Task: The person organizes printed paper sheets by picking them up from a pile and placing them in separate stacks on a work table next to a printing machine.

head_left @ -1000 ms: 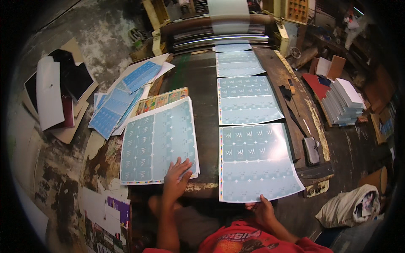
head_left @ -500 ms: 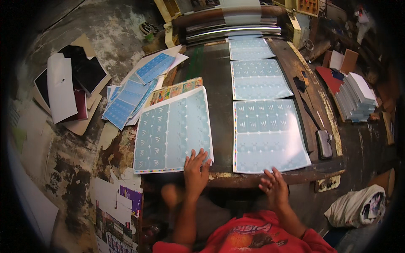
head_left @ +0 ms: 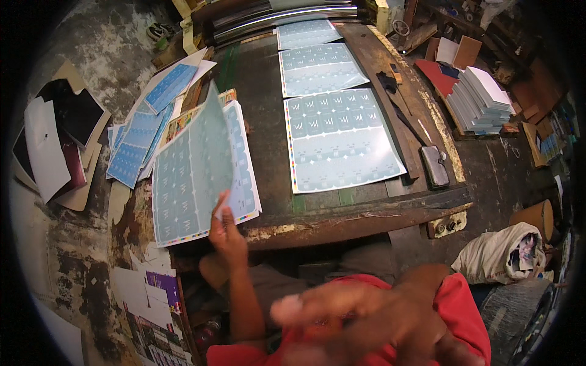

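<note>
My left hand (head_left: 229, 238) pinches the near right corner of a pale blue-green printed sheet (head_left: 177, 189). The sheet's right side bends upward, away from the stack of similar sheets (head_left: 247, 177) beneath it. My right hand (head_left: 378, 311) is raised close to the camera, in front of the red shirt. It is blurred by motion, but its fingers look spread, and I see nothing in them. Ahead of it, a glossy printed sheet (head_left: 339, 143) lies on the dark table, with another sheet (head_left: 320, 64) behind it in a row leading to metal rollers (head_left: 287, 15).
Loose blue printed sheets (head_left: 137, 140) lie left of the stack. On the table's right side are a grey pouch (head_left: 434, 166) and a dark strap (head_left: 403, 113). Stacked white-edged blocks (head_left: 479, 100) stand beyond, above a pale sack (head_left: 503, 253).
My left hand has gone from resting on the stack to lifting the top sheet's right edge. My right hand has risen from the table edge toward the camera. The whole view has shifted.
</note>
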Motion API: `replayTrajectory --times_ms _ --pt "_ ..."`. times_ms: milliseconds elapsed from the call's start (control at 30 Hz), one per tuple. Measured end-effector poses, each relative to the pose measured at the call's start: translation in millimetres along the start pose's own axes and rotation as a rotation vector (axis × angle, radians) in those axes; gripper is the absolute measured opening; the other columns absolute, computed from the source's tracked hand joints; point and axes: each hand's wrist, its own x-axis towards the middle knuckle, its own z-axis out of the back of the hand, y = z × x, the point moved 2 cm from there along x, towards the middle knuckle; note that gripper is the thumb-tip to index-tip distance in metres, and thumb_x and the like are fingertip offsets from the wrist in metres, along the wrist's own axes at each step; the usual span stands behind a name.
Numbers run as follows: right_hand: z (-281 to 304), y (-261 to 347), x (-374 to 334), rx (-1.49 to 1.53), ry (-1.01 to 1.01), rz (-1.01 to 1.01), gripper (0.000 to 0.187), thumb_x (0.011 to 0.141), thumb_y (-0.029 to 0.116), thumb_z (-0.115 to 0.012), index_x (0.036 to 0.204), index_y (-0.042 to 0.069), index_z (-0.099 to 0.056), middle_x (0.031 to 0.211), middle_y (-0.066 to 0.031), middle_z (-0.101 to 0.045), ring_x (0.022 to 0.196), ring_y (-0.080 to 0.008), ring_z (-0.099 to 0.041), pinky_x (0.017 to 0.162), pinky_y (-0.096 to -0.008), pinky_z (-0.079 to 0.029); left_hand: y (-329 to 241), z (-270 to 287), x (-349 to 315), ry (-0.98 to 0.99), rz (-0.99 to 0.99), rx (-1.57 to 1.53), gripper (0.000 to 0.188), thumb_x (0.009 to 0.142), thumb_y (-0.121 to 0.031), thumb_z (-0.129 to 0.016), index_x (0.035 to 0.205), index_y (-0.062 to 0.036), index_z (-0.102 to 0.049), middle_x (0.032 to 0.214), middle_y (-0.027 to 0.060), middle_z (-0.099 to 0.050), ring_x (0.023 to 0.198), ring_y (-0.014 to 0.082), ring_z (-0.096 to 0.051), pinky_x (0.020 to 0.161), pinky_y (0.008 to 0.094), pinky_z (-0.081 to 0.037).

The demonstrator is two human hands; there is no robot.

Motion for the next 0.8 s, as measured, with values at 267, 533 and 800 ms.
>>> replayTrajectory --times_ms 267,533,800 --pt "-12.8 7.7 1.4 0.122 -0.035 0.016 0.085 0.094 0.065 -0.035 0.121 -0.013 -0.058 0.12 -0.0381 -0.056 0.113 -0.0472 -0.054 0.099 -0.0469 -0.042 -32.0 -37.3 -47.4 0.545 -0.328 0.428 0.021 0.086 -0.006 -0.068 0.105 -0.0135 -0.073 0.12 0.0078 -0.067 0.133 0.0322 -0.046 0.115 0.053 -0.016" --pt "1.5 0.0 -8.1 0.15 0.011 0.001 0.089 0.087 0.066 -0.047 0.129 -0.012 -0.046 0.129 -0.0345 -0.047 0.118 -0.0429 -0.05 0.099 -0.0445 -0.042 -5.4 -39.1 -91.0 0.824 -0.147 0.161 0.02 0.078 -0.001 -0.069 0.094 -0.0117 -0.074 0.121 0.0098 -0.066 0.135 0.0363 -0.044 0.115 0.0539 -0.019" --pt "2.8 2.7 -10.2 0.217 -0.013 -0.068 0.1 0.079 0.067 -0.058 0.137 -0.011 -0.034 0.139 -0.0309 -0.038 0.123 -0.0386 -0.047 0.098 -0.042 -0.042 32.5 -18.5 -103.1 0.928 0.048 -0.028 0.016 0.071 0.002 -0.065 0.084 -0.0034 -0.073 0.117 0.0164 -0.067 0.13 0.0379 -0.049 0.11 0.0493 -0.033"
